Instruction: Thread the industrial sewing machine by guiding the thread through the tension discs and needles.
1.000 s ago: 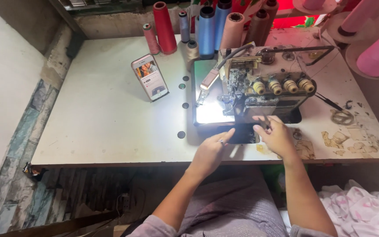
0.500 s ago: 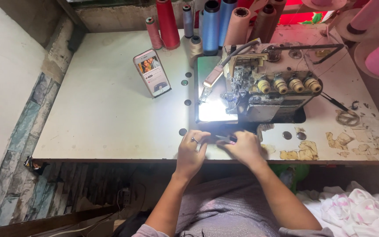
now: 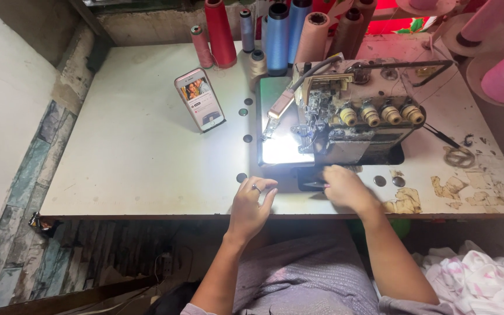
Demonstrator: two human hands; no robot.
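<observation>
My left grip (image 3: pixel 252 201) is loosely curled, fingers bent inward and thumb up, a ring on one finger, with the wrist bare. My right grip (image 3: pixel 345 188) lies palm down, fingers bunched and pointing left, pinched together at the tips. Both forearms angle up from below, converging.

Two bare forearms, left hand (image 3: pixel 252 201) bearing a ring on one finger, right hand (image 3: pixel 345 188) unadorned, greyish-purple garment over the lap
</observation>
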